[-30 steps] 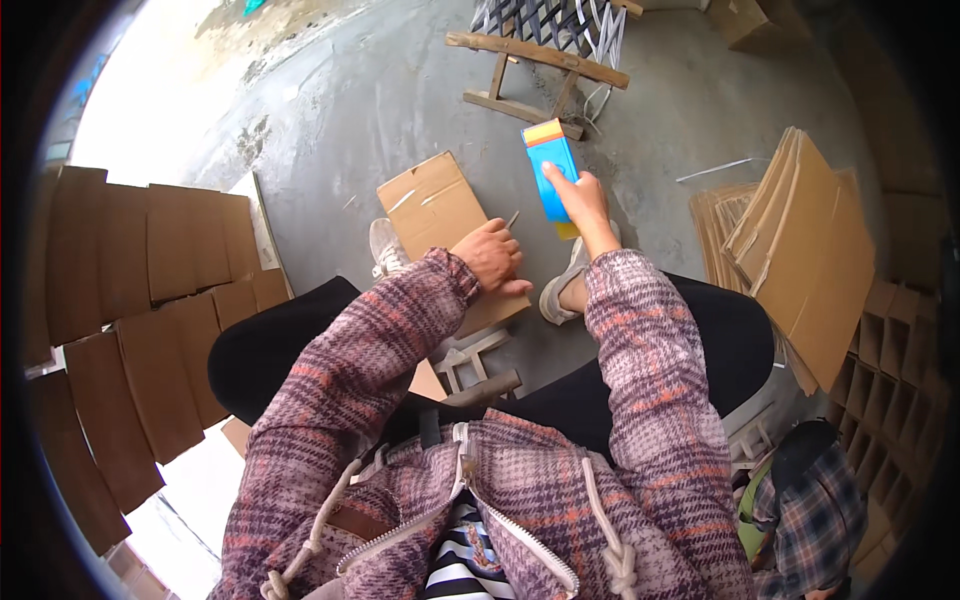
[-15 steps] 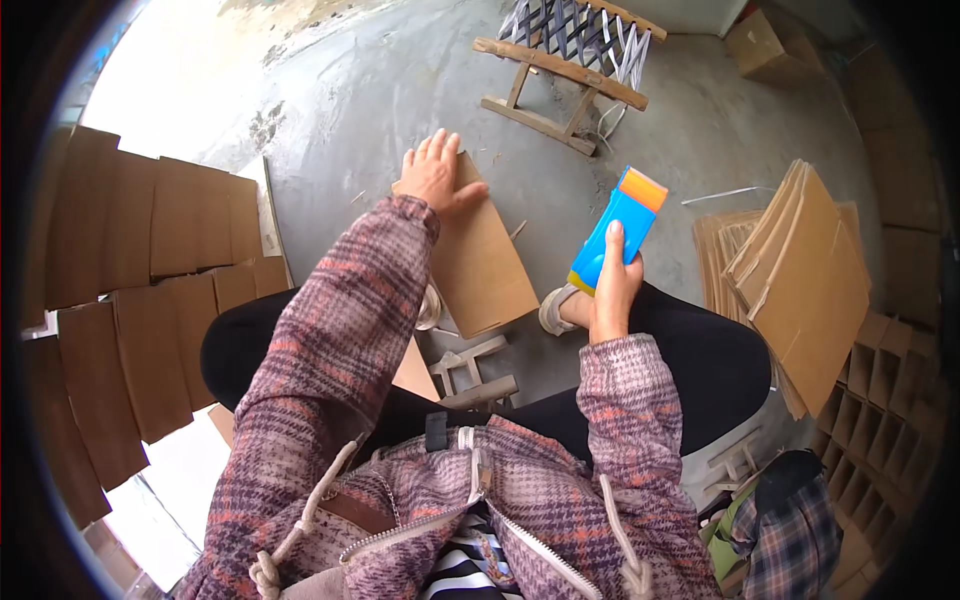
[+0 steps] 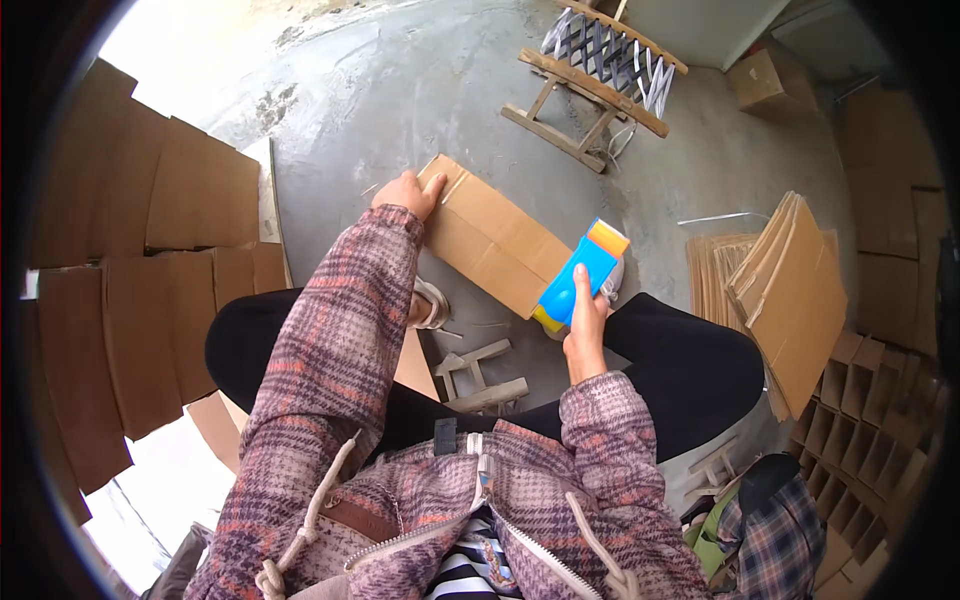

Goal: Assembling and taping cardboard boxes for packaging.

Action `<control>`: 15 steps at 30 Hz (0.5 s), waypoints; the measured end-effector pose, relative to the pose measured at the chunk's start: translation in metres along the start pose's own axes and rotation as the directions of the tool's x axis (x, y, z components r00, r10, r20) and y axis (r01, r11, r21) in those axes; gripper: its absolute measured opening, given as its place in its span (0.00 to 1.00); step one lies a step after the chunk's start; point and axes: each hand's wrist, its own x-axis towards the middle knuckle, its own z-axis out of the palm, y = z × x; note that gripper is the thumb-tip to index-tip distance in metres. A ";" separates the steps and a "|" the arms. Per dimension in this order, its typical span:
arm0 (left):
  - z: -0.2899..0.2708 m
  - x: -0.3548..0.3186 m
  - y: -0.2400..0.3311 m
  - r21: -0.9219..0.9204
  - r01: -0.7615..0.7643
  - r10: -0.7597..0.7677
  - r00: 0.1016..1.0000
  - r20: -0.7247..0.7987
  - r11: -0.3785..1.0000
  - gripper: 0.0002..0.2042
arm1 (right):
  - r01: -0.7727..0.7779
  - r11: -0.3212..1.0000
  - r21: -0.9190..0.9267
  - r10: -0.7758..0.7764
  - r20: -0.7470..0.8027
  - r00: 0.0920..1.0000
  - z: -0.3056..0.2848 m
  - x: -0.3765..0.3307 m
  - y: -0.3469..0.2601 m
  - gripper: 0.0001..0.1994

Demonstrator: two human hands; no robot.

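Observation:
A long flat brown cardboard box [image 3: 500, 245] is tilted between my feet, its long sides running from far left to near right. My left hand [image 3: 408, 193] grips its far left end, thumb on top and fingers curled round the edge, partly hidden. In my right hand [image 3: 588, 320] is a blue block-shaped hand tool [image 3: 578, 282] with an orange end and a yellow end; its exact kind is unclear. My thumb lies along its top. The tool overlaps the near right end of the box; whether they touch, I cannot tell.
Stacked cardboard boxes [image 3: 150, 330] rise on the left. A wooden stool [image 3: 590, 90] with a woven seat stands ahead. Flattened cardboard sheets [image 3: 790, 300] lean at right, beside divided cardboard compartments [image 3: 865, 400]. A small wooden frame [image 3: 480, 375] lies between my legs.
The cardboard box has swung round, its near end shifting right. My left hand has gone from lying spread on it to gripping its end. My right hand has brought the blue tool left and nearer.

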 end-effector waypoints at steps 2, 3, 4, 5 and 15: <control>-0.008 -0.024 -0.008 -0.077 0.104 -0.109 0.993 -0.053 0.992 0.32 | 0.056 0.972 -0.227 -0.021 0.153 0.988 -0.001 0.041 -0.028 0.24; -0.008 -0.037 -0.012 -0.135 0.147 -0.158 0.985 -0.069 0.980 0.31 | 0.173 0.936 -0.306 -0.107 0.221 0.969 0.009 0.054 -0.045 0.22; -0.005 -0.049 -0.009 -0.200 0.175 -0.194 0.978 -0.079 0.964 0.30 | 0.190 0.940 -0.283 -0.096 0.314 0.944 0.011 0.079 -0.054 0.22; 0.003 -0.061 -0.012 -0.256 0.177 -0.211 0.971 -0.109 0.950 0.29 | 0.239 0.895 -0.376 -0.080 0.390 0.917 0.019 0.090 -0.072 0.24; 0.040 -0.041 -0.022 -0.438 0.152 -0.208 0.974 -0.084 0.886 0.32 | 0.536 0.662 -0.523 -0.143 0.614 0.776 0.024 0.096 -0.128 0.27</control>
